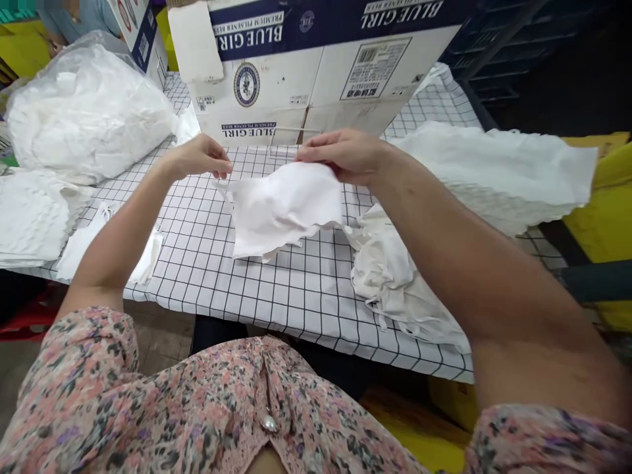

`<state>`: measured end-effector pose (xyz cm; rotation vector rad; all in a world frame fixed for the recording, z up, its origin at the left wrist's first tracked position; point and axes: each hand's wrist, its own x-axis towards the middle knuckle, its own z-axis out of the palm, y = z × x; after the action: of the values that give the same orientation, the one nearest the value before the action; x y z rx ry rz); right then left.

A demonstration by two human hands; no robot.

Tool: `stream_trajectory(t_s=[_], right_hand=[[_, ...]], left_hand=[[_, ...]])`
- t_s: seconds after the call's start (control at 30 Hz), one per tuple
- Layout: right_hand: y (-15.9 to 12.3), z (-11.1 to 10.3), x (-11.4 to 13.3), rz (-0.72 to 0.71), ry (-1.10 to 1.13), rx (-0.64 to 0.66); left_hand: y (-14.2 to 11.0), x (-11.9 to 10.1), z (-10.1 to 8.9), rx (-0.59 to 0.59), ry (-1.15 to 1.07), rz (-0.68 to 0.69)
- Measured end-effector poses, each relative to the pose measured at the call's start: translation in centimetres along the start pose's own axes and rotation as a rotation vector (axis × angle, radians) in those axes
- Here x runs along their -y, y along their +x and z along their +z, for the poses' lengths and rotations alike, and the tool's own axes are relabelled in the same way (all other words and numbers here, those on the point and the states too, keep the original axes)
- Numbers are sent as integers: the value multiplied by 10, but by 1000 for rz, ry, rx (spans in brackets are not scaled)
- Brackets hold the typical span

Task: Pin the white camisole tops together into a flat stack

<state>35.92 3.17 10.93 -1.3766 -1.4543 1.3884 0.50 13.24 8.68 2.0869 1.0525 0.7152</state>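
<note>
A soft white cloth piece (289, 201), perhaps part of a garment, hangs just above the checked table between my hands. My left hand (202, 157) is closed in a pinch at its upper left corner, where a narrow end reaches the fingertips. My right hand (345, 157) pinches the upper right edge, thumb and fingers together. The cloth bulges in the middle, and its lower edge droops toward the tabletop (197, 263). A crumpled heap of white cloth pieces with thin straps (390, 270) lies below my right forearm.
A white and blue carton (276, 85) stands behind my hands, a thin clear frame (286, 131) before it. At left are a stuffed plastic bag (83, 112) and stacked white cloth (29, 214). More white fabric (503, 164) lies right. Another person's arm (81, 23) shows top left.
</note>
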Motion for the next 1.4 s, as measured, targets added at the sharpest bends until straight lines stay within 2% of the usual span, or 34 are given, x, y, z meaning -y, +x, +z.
stream_trajectory(t_s=[0.1,0.17,0.23,0.27,0.33,0.4,0.47,0.53,0.6,0.67,0.73,0.8,0.87,0.93,0.97,1.03,1.1,1.2,1.3,1.4], right_hand=[[27,-2,-34,-25,-274,-274],[19,-1,-62,-59,-427,-365],[-11,9,-89,-97,-486,-322],[-31,19,-101,-121,-487,-279],[-74,48,-121,-213,-484,-210],[-108,86,-138,-294,-509,-127],[-126,122,-152,-340,-649,-82],[-129,148,-162,-334,-812,-78],[-124,158,-167,-327,-836,-85],[-117,151,-167,-361,-635,-82],[-113,132,-161,-368,-290,-105],[-109,108,-153,-312,13,-185],[-102,82,-146,-234,139,-303],[-89,59,-142,-146,75,-372],[-81,48,-143,-87,-33,-374],[-64,33,-147,35,-327,-350],[-47,26,-153,109,-564,-330],[-26,32,-161,102,-654,-314],[-10,44,-164,80,-707,-234],[-2,49,-161,77,-682,-116]], left_hand=[[-5,28,42,-8,150,-161],[-22,31,68,-54,173,-186],[-46,23,94,-8,135,-111],[-59,16,107,45,106,-33],[-80,4,131,205,64,149],[-94,-3,154,364,92,273],[-100,0,173,450,152,294],[-98,6,185,455,160,245],[-92,9,186,414,95,185],[-85,5,176,350,-7,129],[-78,-7,159,269,-129,67],[-70,-19,138,181,-248,8],[-62,-23,119,132,-320,-50],[-56,-16,106,164,-336,-122],[-53,-9,102,202,-320,-170],[-50,9,103,247,-229,-283],[-50,26,113,187,-86,-352],[-53,39,134,66,5,-285],[-53,39,149,118,63,-245],[-51,37,156,153,164,-226]])
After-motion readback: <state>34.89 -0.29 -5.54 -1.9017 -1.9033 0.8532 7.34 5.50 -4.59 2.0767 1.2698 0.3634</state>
